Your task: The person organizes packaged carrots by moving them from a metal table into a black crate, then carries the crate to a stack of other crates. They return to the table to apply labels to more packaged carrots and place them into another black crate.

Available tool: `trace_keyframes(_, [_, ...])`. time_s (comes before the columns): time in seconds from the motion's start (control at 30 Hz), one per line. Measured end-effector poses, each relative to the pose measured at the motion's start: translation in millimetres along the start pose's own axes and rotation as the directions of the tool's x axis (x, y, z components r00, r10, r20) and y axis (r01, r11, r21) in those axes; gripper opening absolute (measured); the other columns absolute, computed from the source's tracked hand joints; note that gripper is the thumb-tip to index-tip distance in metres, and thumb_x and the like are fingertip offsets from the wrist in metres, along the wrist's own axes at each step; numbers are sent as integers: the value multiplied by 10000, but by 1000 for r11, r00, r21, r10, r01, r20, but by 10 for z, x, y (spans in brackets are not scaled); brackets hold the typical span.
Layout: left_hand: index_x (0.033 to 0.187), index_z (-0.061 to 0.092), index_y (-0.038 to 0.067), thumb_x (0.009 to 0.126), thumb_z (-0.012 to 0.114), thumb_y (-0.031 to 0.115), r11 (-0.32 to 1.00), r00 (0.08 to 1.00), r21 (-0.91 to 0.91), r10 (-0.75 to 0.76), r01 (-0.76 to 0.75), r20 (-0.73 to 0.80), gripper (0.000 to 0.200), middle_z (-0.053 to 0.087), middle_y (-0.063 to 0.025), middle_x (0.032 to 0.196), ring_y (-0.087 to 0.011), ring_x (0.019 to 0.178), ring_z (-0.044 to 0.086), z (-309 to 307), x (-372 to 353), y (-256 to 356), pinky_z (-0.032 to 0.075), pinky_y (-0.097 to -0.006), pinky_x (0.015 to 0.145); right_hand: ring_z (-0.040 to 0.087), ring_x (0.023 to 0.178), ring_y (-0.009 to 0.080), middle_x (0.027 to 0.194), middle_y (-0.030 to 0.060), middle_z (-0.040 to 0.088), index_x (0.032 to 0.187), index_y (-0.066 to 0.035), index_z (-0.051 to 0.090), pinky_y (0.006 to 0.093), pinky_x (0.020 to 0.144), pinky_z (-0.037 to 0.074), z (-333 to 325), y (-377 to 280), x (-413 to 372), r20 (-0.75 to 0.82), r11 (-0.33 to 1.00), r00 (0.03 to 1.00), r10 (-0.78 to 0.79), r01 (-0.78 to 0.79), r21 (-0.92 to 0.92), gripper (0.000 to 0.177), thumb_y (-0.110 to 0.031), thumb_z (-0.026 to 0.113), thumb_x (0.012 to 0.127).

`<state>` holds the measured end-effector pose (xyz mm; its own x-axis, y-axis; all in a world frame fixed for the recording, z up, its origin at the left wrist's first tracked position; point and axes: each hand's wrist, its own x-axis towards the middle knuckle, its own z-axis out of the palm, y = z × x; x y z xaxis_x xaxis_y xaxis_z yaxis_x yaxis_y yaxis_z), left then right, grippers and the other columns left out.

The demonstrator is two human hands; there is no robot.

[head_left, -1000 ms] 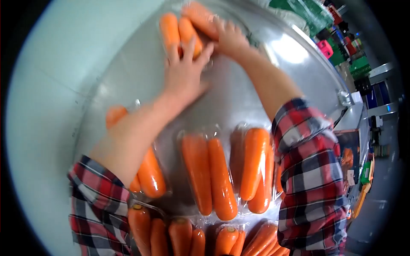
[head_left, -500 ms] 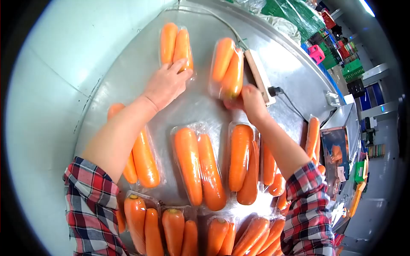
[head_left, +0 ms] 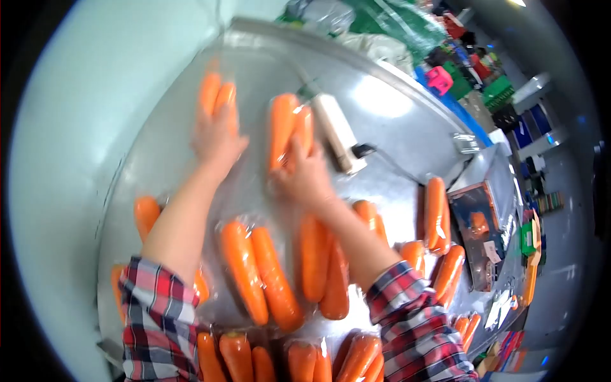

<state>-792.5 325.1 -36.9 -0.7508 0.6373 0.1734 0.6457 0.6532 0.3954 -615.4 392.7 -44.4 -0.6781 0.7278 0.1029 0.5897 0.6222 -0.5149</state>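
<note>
At the far left of the metal table, my left hand (head_left: 216, 145) lies over the near end of a clear-wrapped pack of carrots (head_left: 209, 93). Its fingers are curled on the wrap and smeared by motion. To the right, my right hand (head_left: 307, 177) has its fingers bent over the lower part of another wrapped carrot pack (head_left: 284, 121). Both packs rest on the table, a short gap between them. Nearer to me, below my wrists, lie a two-carrot pack (head_left: 261, 274) and a second one (head_left: 315, 261), partly behind my right forearm.
A white power strip (head_left: 336, 130) with a black plug (head_left: 363, 150) lies right of the right-hand pack. More carrot packs (head_left: 435, 213) sit along the right and near edges. A metal box-like device (head_left: 474, 235) stands at the right. Green and clear plastic (head_left: 394, 32) lies beyond the far edge.
The view has shifted, so the table's things appear lower and further left. My right hand has moved from the lower corner of its pack onto the carrots; my left hand stays at its pack.
</note>
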Motion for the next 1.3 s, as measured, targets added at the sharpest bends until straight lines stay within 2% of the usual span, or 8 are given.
trace_keyframes(0.17, [1358,283,217,643,706,271,997,980,18,74,-79,184,832,119,-150,1451,-398,1228,301,-237,-603,88,334,-525,953,363,1151,477,1306,309,265,1340,-60,258,429,972,348,-252,-42,-277,15,991,1000,-10,8,135,753,-334,646,756])
trace_keyframes(0.3, [1262,423,147,721,656,307,957,922,-8,280,-289,268,610,332,-173,1359,-341,1186,370,-366,-1015,-74,338,-491,954,461,1102,373,1211,234,440,1298,-45,305,398,912,402,-881,-110,-1402,72,897,956,-285,240,372,566,-235,568,834])
trace_keyframes(0.37, [1146,500,66,765,632,266,891,863,-272,433,-365,262,450,521,-183,1152,-305,1098,458,-837,-1386,74,372,-436,917,587,917,319,987,212,586,1192,-29,457,383,816,456,-1074,-24,-2233,164,880,962,-218,121,460,414,-253,547,857])
trace_keyframes(0.43, [992,551,20,794,626,192,741,918,-563,387,-365,-85,273,603,-103,920,-210,914,553,-884,-1953,148,433,-334,807,545,965,161,1064,115,573,1214,-26,457,295,853,434,-1542,-125,-3013,618,816,784,-58,-319,482,403,-243,538,884])
trace_keyframes(0.5, [897,568,21,815,621,136,464,887,-878,349,117,302,151,594,-27,839,-115,787,542,-1350,-2581,328,444,-256,716,524,982,135,1081,59,566,1179,-41,507,284,873,417,-1570,11,-3820,625,795,750,-216,-237,559,367,-269,532,894])
trace_keyframes(0.57, [895,567,35,819,620,89,562,736,-788,418,251,532,108,571,19,796,-50,725,507,-1639,-3230,376,430,-199,682,513,999,137,1067,40,569,1220,-75,494,271,853,417,-1412,111,-4633,672,569,717,-184,-480,668,375,-300,475,920])
trace_keyframes(0.73, [1041,619,25,884,516,219,716,305,-625,548,310,779,270,635,-135,914,-212,805,598,-2260,-4804,616,487,-300,668,523,981,158,1068,54,573,1202,-72,504,282,832,425,-1597,341,-5250,640,520,768,21,-555,649,366,-299,462,918])
trace_keyframes(1.3, [1132,565,43,909,402,401,679,340,-469,326,565,882,452,588,-82,1051,-190,914,544,-1310,-7173,1548,441,-337,783,555,920,227,1070,102,587,1142,-61,536,319,759,453,-1320,2362,-8029,893,593,447,-52,-706,387,351,-296,418,910])
